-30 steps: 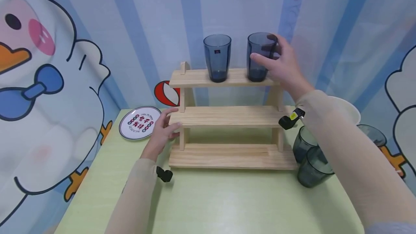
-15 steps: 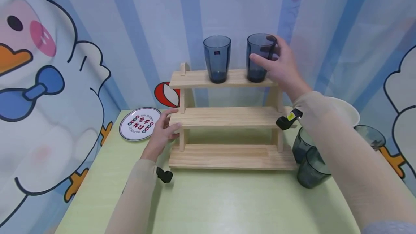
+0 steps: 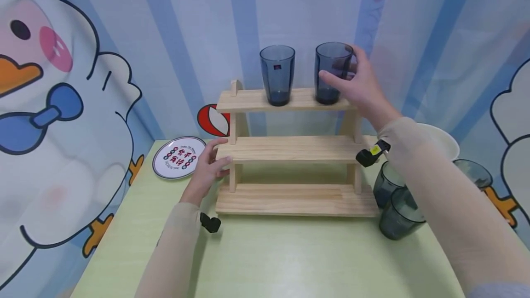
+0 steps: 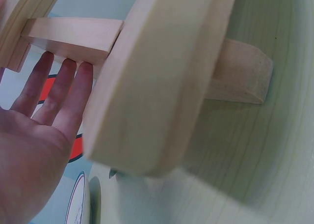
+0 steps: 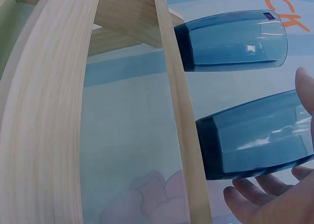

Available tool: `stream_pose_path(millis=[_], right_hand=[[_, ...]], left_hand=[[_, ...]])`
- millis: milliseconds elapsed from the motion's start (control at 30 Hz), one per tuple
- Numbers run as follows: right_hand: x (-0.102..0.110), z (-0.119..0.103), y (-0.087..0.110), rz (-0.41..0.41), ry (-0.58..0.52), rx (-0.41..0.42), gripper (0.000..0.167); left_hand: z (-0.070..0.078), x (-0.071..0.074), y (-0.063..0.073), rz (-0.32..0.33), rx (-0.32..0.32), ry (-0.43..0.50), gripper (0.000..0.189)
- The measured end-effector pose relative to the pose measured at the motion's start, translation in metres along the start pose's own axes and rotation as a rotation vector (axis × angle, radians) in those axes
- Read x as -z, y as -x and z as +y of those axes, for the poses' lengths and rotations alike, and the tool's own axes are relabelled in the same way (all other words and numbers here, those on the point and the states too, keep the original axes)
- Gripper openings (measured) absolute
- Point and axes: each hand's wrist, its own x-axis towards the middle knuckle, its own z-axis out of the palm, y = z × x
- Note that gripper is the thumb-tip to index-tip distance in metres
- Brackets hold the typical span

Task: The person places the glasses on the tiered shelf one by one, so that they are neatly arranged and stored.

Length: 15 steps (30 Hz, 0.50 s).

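Note:
A three-tier wooden display rack (image 3: pixel 285 149) stands on the table. Two blue-tinted drinking glasses are upright on its top shelf. My right hand (image 3: pixel 364 87) holds the right-hand glass (image 3: pixel 326 92), thumb at its front and fingers round the far side. The other glass (image 3: pixel 278 77), bearing a small label, stands apart to its left. At the left end of the middle shelf, my left hand (image 3: pixel 205 169) grips the rack. In the left wrist view, fingertips (image 4: pixel 84 69) of that hand touch a wooden upright (image 4: pixel 73 35).
Several more tinted glasses, one of them a front glass (image 3: pixel 399 220), stand on the table at right, partly behind my forearm. A white bowl or plate (image 3: pixel 445 139) is behind them. On the left lies a round printed plate (image 3: pixel 178 157). A patterned curtain (image 3: pixel 186 59) hangs close behind.
Both hands stay almost in place, and the glasses and rack have not visibly moved. The fingers of my right hand have shifted slightly on the glass.

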Motion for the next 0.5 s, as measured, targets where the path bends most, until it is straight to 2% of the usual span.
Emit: stream_pose_path(millis=[333, 500], right_hand=[[0.011, 0.010, 0.013, -0.035, -0.044, -0.017, 0.106], [0.022, 0.017, 0.020, -0.055, -0.037, 0.008, 0.102]], left_hand=[[-0.001, 0.001, 0.000, 0.004, 0.010, -0.002, 0.058], [-0.002, 0.000, 0.000, 0.005, 0.009, 0.000, 0.057]])
